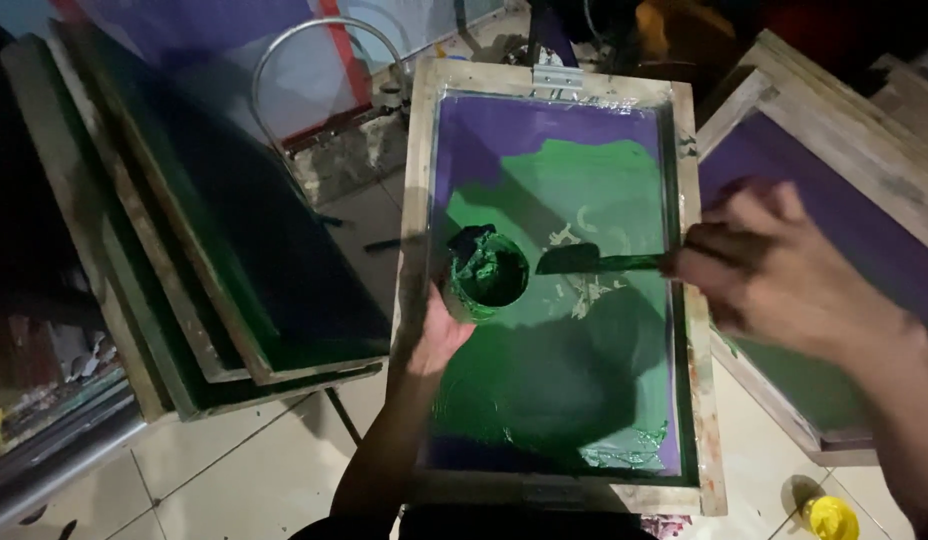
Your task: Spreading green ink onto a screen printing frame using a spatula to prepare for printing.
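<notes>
The left hand [439, 335] cups a small tub of green ink [487, 270] steady over the wooden-framed screen [554, 290], so the right hand [774, 265] (fingers pinched round the handle) can work the spatula [594, 261] just beside it.

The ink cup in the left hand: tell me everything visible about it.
The ink cup is a small round container, open at the top, its inside coated with thick dark green ink that clumps along the upper-left rim. Its material is hidden by the ink. The left hand holds it from below and left, just above the green-smeared mesh of the wooden printing screen. The dark spatula blade, held by the right hand, points at its right rim; contact cannot be told.
</notes>
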